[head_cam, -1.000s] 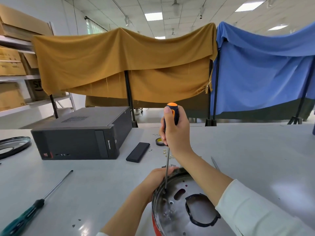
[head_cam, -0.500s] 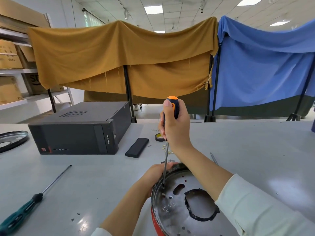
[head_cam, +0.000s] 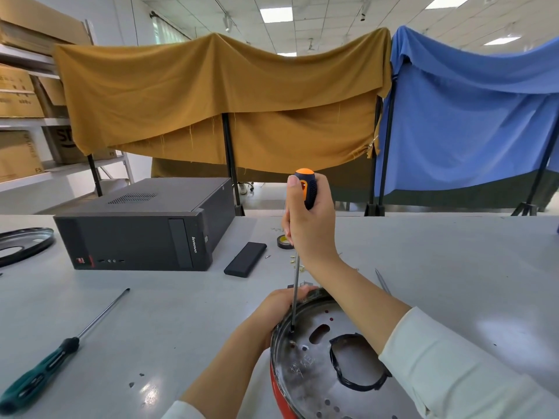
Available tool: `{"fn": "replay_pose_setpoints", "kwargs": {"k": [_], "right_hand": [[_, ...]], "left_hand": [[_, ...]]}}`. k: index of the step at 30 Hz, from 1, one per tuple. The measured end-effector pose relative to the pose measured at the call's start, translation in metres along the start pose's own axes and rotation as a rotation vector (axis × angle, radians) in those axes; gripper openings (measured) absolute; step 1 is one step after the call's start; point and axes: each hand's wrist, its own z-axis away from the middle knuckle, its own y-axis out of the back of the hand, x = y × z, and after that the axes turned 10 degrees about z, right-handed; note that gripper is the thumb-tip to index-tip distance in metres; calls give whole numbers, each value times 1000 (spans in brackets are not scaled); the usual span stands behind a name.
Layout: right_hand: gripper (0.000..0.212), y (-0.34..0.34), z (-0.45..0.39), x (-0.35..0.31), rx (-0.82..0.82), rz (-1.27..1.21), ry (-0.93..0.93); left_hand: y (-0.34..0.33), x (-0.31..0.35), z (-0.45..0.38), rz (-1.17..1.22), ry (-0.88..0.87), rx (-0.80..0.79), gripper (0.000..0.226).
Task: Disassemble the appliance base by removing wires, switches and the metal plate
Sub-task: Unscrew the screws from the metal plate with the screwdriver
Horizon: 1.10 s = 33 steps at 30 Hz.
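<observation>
Step in hand: screw removal on the metal plate of the appliance base. The base sits at the near edge of the table, its red wall showing below the plate rim.

The right hand is wrapped fully around the orange-and-black handle of a screwdriver, thumb up along the grip. The shaft runs almost straight down, and its tip sits on the plate near the left rim, apparently on a screw; the head itself is too small to confirm.

The left hand curls over the far left rim of the base and steadies it. How tightly it grips cannot be told, as the fingers are hidden behind the rim.

Judgement: the plate is still seated, so the task is at an early-to-middle stage. No wires or switches are visible from this side. The next move calls for steady downward pressure, the shaft kept vertical to avoid slipping out of the screw head, and the base held firm against turning.

Legible writing: "lenovo" on the front of the black computer case. Print on the cardboard boxes on the shelving is not readable.

Also on the table: 1 green-handled screwdriver, 1 black flat block, a tape roll and scattered small screws.
</observation>
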Motion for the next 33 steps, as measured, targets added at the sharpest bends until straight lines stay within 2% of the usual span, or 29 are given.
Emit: {"fn": "replay_pose_setpoints", "kwargs": {"k": [3,5,13,20,25,30,33], "right_hand": [[14,-5,1,1,80,68,29],[14,-5,2,2,115,95,42],[16,-6,3,3,187,141,100],[14,-6,5,0,208,128,125],[21,-6,7,-1,159,96,113],[23,-6,11,1,-8,-16,70],[21,-2,13,-1,-3,-5,110]], "left_hand": [[2,-2,2,-13,-68,89,18],[9,-4,7,24,-115,122,23],[11,-36,41,192,-186,-67,40],[12,-38,36,104,-268,11,38],[10,-37,36,110,-271,15,36],[9,-36,39,133,-276,-5,40],[8,-34,40,131,-278,5,41]]}}
